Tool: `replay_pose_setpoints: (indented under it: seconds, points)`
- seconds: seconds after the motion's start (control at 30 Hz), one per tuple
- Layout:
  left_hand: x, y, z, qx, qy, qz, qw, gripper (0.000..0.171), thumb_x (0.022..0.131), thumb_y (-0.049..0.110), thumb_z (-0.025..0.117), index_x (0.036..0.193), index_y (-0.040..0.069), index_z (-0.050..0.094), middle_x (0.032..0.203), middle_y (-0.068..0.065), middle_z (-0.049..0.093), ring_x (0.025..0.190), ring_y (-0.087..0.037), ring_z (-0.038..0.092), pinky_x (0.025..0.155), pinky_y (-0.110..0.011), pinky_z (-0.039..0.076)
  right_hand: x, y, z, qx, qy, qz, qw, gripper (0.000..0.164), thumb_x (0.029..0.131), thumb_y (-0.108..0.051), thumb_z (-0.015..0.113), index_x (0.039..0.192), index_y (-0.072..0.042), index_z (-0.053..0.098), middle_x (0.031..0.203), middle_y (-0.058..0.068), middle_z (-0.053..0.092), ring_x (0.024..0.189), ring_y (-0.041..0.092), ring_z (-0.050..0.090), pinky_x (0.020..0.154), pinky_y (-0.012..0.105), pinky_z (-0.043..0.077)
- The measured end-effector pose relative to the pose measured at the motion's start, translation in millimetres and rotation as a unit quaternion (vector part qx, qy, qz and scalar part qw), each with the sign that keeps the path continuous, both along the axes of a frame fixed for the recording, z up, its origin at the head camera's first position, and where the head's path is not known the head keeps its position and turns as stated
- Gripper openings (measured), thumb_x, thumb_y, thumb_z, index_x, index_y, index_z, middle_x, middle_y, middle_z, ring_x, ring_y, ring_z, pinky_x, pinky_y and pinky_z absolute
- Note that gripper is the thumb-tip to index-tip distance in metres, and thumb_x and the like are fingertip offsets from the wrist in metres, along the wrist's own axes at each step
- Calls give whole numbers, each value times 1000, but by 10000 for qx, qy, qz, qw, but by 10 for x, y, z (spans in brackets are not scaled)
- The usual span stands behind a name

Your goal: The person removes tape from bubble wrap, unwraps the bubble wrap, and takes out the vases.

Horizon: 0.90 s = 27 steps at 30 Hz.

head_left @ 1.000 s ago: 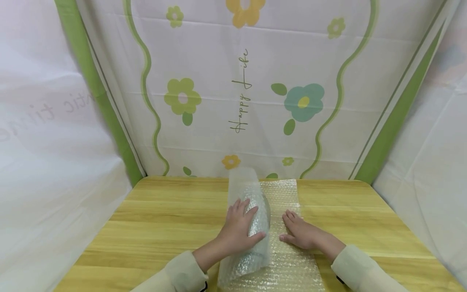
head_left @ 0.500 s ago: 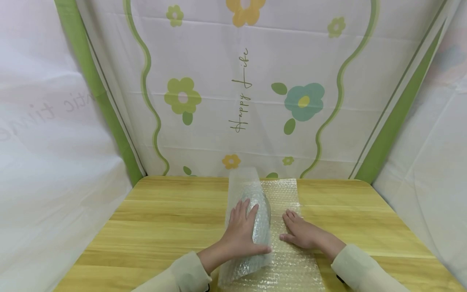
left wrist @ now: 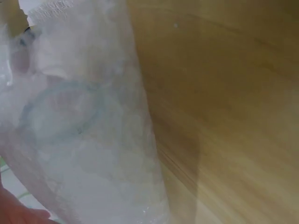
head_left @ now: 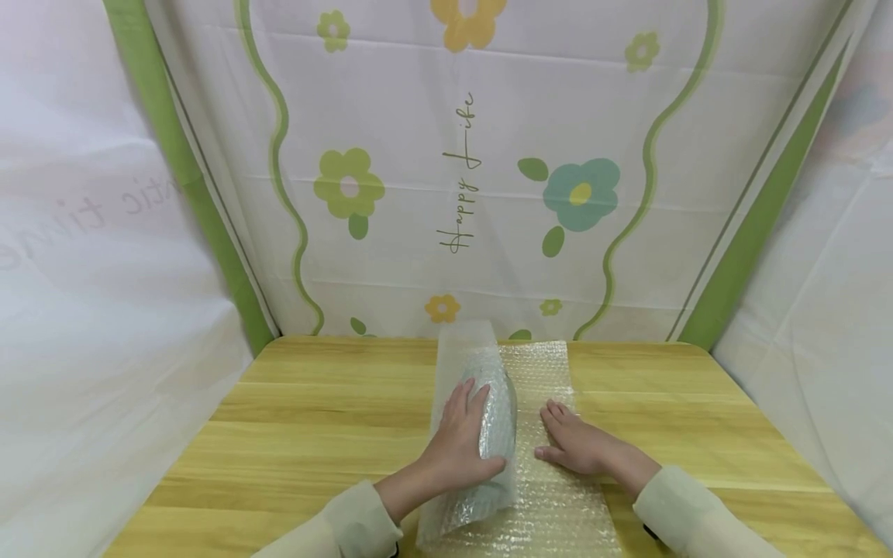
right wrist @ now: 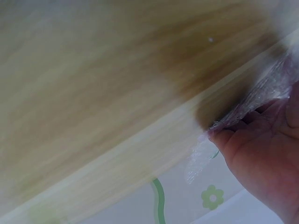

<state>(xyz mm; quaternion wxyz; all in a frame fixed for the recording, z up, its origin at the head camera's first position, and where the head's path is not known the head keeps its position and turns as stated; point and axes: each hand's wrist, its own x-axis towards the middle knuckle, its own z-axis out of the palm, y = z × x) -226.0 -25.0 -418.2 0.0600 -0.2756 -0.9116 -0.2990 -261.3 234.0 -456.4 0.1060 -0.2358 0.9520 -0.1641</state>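
Observation:
A clear glass-like object (head_left: 512, 399) lies under a folded-over layer of bubble wrap (head_left: 466, 345) in the middle of the table. Its round rim (left wrist: 60, 140) shows faintly through the plastic in the left wrist view; its exact kind is hidden. My left hand (head_left: 456, 446) rests on this wrapped bulge with fingers extended and thumb spread to the right. To the right, my right hand (head_left: 575, 446) presses on the flat part of the bubble wrap sheet (head_left: 540, 504). In the right wrist view, plastic lies against that hand's fingers (right wrist: 226, 142).
The wood-grain table (head_left: 314, 418) extends on both sides of the sheet. A white fabric wall (head_left: 398, 101) with printed flowers stands along the far edge. More white fabric (head_left: 91, 310) hangs at the left and right.
My left hand has shifted slightly right and toward me along the wrapped object, and its fingers have drawn closer together. The right hand has stayed in place.

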Motion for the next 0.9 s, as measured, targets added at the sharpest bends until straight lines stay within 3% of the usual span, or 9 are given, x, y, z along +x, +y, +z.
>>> replay_pose_setpoints:
  seconds: [0.13,0.37,0.53,0.67,0.73,0.9]
  points:
    - [13,-10,18,165,-146,-47,9997,99,73,27,74,153,4,21,157,-23,11,143,-42,10,105,-61,30,-4,0,1,13,6,6,10000,82,97,-47,54,146,13,25,153,35,14,141,48,12,112,57,17]
    - [38,-12,4,-103,-325,-260,9991,88,82,25,64,154,1,20,158,-26,0,144,-42,-3,113,-56,8,7,1,1,-39,-6,9,10000,82,97,-46,54,146,14,26,152,35,14,141,48,12,112,57,18]
    - [43,-2,-27,-381,-199,-242,9988,91,86,36,65,154,0,18,158,-27,-3,144,-42,-6,113,-57,6,10,-2,4,-37,47,40,10000,82,97,-46,54,145,14,26,152,36,15,141,49,13,112,58,18]
    - [54,12,-51,-577,-26,-176,9982,114,75,54,77,154,0,15,158,-26,-5,144,-43,-6,112,-59,8,7,0,0,17,114,84,9999,82,97,-45,54,145,15,27,151,37,16,140,49,15,111,58,19]
    - [58,21,-54,-596,53,-142,9981,121,70,55,81,154,-1,15,157,-27,-4,143,-44,-6,112,-59,9,8,0,-1,9,116,82,9999,81,97,-45,54,145,15,27,151,37,16,140,49,15,111,58,19]
    - [61,33,-69,-497,52,-79,9987,120,68,48,84,154,-1,15,157,-28,-3,143,-44,-5,112,-59,9,15,-2,-4,-15,85,63,9999,82,97,-46,54,145,15,27,151,37,16,140,49,14,112,57,18]
